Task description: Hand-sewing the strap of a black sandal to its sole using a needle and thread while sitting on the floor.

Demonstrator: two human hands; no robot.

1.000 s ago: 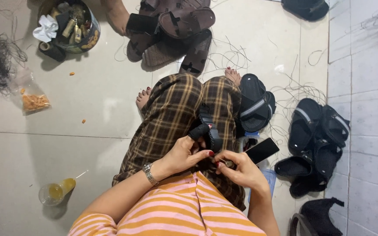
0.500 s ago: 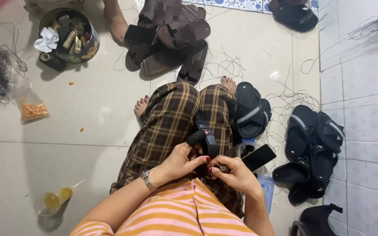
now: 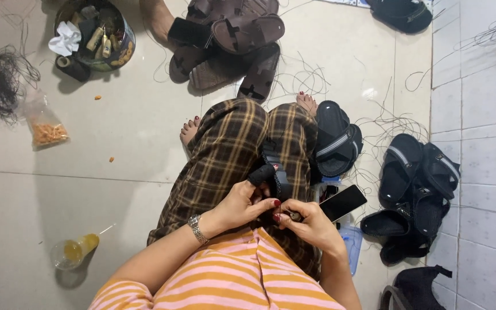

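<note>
Pinching a black sandal strap (image 3: 272, 172) w/ left hand (image 3: 241, 204), fingers closed on its lower end; strap lies over the lap on plaid trousers (image 3: 231, 155). Right hand (image 3: 311, 221) curled tight just beside left, fingertips touching, gripping a small item too hidden to ID. Black phone (image 3: 343, 202) near right hand. Black sandals (image 3: 414, 183) piled by wall, brown ones (image 3: 231, 40) ahead, tin of tools (image 3: 96, 34) far left.

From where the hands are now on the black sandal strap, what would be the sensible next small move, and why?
Probably draw the right hand a little away from the left hand. Both hands meet at the near end of the black sandal strap on the lap, fingertips pinched together as if on a stitch; whether a thread runs there cannot be seen.
</note>
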